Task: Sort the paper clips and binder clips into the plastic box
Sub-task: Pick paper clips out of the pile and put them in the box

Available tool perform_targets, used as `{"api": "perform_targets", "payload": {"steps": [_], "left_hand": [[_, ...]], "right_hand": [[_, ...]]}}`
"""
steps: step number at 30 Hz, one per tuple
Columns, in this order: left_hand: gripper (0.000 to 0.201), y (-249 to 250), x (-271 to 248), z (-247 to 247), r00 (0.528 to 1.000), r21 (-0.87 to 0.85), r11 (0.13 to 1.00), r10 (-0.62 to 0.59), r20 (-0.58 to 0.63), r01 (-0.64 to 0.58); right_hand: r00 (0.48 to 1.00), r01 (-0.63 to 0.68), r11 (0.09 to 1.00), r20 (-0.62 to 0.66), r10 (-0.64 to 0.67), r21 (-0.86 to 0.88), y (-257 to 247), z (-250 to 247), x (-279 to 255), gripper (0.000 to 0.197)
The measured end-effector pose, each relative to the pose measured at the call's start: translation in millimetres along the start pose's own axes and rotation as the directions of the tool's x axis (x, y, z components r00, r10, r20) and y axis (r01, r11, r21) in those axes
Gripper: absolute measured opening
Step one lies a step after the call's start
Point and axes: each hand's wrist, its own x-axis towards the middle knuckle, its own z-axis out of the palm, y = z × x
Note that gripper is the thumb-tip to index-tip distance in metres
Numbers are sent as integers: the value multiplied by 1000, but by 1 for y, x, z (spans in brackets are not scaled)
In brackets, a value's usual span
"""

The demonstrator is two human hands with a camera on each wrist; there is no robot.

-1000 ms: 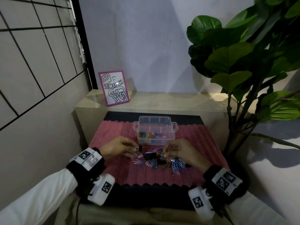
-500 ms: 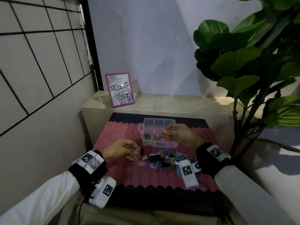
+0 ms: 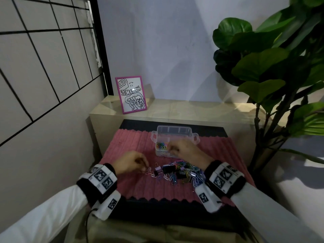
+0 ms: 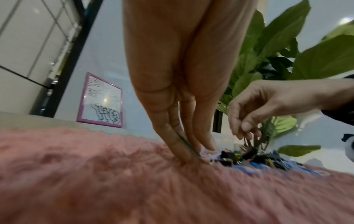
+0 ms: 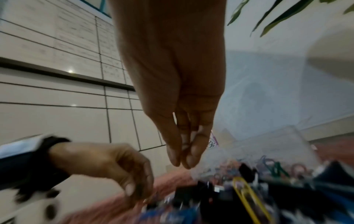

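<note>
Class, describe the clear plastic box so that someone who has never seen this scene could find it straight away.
Start at the pink ribbed mat on the low surface below the pink-framed drawing. Near the mat's far edge sits the plastic box. It is the only see-through container there, with small side handles and coloured paper clips inside, while the other clips lie loose in a pile nearer the person.
</note>
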Motion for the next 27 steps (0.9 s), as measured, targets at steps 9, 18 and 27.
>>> {"api": "perform_targets", "payload": {"steps": [9,18,27], "left_hand": [[48,8,14,38,997,396,918,59,-51,-35],[34,10,21,49,987,484,872,2,-160,77],[10,2,14,14,1000,78,997,0,-18,2]], "right_hand": [[914,341,888,332,-235,-310,-4,32,-40,33],[933,242,969,285,-220,-42,2,29,-33,4],[989,-148,772,105,106,618,33,8,-38,3]]}}
